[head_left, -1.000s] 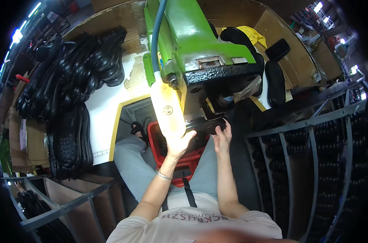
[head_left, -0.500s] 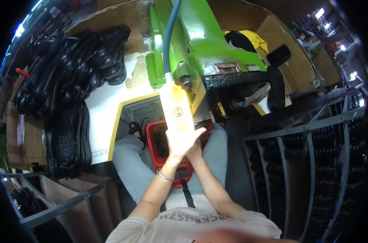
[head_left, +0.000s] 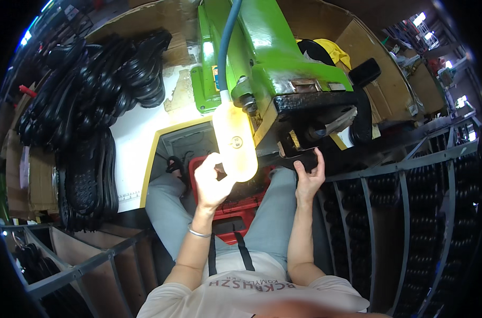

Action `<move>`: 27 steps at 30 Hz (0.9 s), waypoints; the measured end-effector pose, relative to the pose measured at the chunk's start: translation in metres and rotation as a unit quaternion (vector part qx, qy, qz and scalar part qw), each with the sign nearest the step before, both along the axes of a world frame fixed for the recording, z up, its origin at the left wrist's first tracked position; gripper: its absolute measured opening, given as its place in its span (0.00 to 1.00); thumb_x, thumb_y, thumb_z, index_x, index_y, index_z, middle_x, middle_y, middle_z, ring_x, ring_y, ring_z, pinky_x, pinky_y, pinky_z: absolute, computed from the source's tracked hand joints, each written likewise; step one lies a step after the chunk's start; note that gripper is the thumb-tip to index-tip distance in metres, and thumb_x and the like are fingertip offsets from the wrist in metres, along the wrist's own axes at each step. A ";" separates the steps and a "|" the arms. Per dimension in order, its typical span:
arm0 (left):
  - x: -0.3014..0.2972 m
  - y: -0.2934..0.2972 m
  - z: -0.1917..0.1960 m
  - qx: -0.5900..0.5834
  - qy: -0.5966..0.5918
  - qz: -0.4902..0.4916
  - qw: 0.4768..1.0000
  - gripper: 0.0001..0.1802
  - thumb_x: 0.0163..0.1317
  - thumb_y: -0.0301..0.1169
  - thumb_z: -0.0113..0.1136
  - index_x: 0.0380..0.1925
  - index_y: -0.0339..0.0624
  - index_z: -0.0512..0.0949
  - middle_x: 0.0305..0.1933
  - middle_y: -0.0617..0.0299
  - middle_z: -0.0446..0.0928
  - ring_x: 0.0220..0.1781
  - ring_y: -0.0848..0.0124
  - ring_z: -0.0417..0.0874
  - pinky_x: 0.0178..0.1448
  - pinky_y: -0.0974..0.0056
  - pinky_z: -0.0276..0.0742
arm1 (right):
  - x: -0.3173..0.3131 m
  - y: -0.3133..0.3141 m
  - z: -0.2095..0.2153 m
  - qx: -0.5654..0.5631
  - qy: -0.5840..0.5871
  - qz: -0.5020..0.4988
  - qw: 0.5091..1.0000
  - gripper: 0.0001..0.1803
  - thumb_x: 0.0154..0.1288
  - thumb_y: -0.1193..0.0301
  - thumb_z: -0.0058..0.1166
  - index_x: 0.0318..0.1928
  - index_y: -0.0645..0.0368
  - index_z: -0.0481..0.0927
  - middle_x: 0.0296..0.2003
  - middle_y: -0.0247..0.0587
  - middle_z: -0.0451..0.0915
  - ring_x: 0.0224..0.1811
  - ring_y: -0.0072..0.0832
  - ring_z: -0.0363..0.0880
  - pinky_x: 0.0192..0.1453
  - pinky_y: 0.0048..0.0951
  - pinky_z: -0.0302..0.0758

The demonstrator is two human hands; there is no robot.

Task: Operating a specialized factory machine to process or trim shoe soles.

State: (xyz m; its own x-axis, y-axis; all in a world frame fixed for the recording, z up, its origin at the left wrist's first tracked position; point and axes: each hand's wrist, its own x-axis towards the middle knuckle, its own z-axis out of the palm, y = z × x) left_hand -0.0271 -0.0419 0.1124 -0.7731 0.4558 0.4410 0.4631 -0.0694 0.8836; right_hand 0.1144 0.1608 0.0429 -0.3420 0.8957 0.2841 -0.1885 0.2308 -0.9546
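Note:
My left hand [head_left: 211, 185] is beside the lower end of a glowing, elongated lamp [head_left: 235, 140]. Its fingers are curled, and the lamp's glare and edge hide what they may hold. Further right, my right hand [head_left: 310, 183] reaches up under the black head [head_left: 312, 108] of a green machine [head_left: 283, 63]. Its thumb and forefinger are on either side of a flat black piece [head_left: 303, 159], which looks like part of a shoe sole. Dark surroundings blur its outline. A black-and-brass machine part [head_left: 294, 140] is just above that piece.
Black shoe soles [head_left: 92, 90] are heaped on the white tabletop [head_left: 132, 143] at left, with another stack [head_left: 90, 180] nearer. A red crate [head_left: 235, 217] sits below, between my legs. Racks [head_left: 400, 175] of dark soles flank me at right; a metal-framed shelf [head_left: 87, 265] is at lower left.
My hands were together under the lamp and have parted. The left moved slightly left; the right moved up and right to the machine head. The lamp's lower end is now uncovered.

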 end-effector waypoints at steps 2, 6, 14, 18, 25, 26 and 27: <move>-0.006 -0.011 0.001 0.040 -0.081 -0.024 0.996 0.14 0.48 0.16 0.68 0.34 0.32 0.75 0.32 0.60 0.80 0.34 0.77 0.80 0.41 0.70 0.78 | 0.001 0.002 0.013 0.027 -0.011 0.025 0.999 0.36 0.49 0.82 0.69 0.61 0.65 0.70 0.53 0.40 0.70 0.50 0.28 0.75 0.55 0.27 0.76; -0.019 -0.036 -0.036 0.195 -0.237 -0.025 0.951 0.18 0.45 0.13 0.68 0.36 0.32 0.74 0.34 0.60 0.78 0.35 0.74 0.79 0.42 0.70 0.78 | -0.002 -0.011 0.040 0.041 0.000 0.073 0.996 0.35 0.51 0.84 0.68 0.60 0.68 0.69 0.55 0.44 0.71 0.53 0.31 0.75 0.56 0.30 0.76; -0.038 -0.095 -0.082 0.277 -0.318 -0.063 0.905 0.20 0.51 0.28 0.74 0.36 0.37 0.70 0.35 0.64 0.73 0.37 0.75 0.76 0.50 0.65 0.76 | -0.030 -0.044 0.051 0.107 0.046 0.146 0.983 0.32 0.43 0.84 0.72 0.52 0.72 0.76 0.55 0.54 0.76 0.52 0.35 0.79 0.54 0.31 0.79; -0.051 -0.117 -0.093 0.239 -0.288 -0.121 0.919 0.17 0.49 0.26 0.73 0.30 0.41 0.71 0.33 0.60 0.78 0.43 0.64 0.82 0.67 0.43 0.69 | -0.049 -0.060 0.051 0.243 0.021 0.121 0.962 0.31 0.35 0.83 0.75 0.46 0.68 0.79 0.46 0.49 0.82 0.43 0.32 0.83 0.46 0.27 0.80; -0.020 -0.043 -0.026 -0.203 0.156 0.038 0.966 0.23 0.44 0.36 0.74 0.41 0.40 0.78 0.41 0.52 0.81 0.46 0.55 0.81 0.64 0.48 0.69 | -0.049 -0.064 0.059 0.340 -0.022 0.091 0.936 0.29 0.30 0.83 0.73 0.41 0.68 0.82 0.38 0.50 0.82 0.39 0.35 0.83 0.46 0.27 0.78; -0.008 -0.029 -0.016 -0.180 0.165 0.058 0.968 0.23 0.45 0.37 0.73 0.40 0.39 0.78 0.41 0.54 0.80 0.46 0.56 0.80 0.62 0.51 0.69 | -0.051 -0.064 0.060 0.342 -0.014 0.089 0.935 0.29 0.31 0.83 0.74 0.42 0.69 0.81 0.38 0.48 0.82 0.38 0.33 0.82 0.45 0.27 0.78; -0.001 -0.015 -0.016 -0.159 0.169 0.086 0.969 0.22 0.45 0.35 0.73 0.40 0.39 0.78 0.40 0.54 0.80 0.44 0.55 0.80 0.61 0.53 0.69 | -0.053 -0.064 0.060 0.345 -0.005 0.086 0.935 0.28 0.32 0.83 0.74 0.42 0.69 0.81 0.37 0.46 0.82 0.37 0.31 0.82 0.45 0.26 0.78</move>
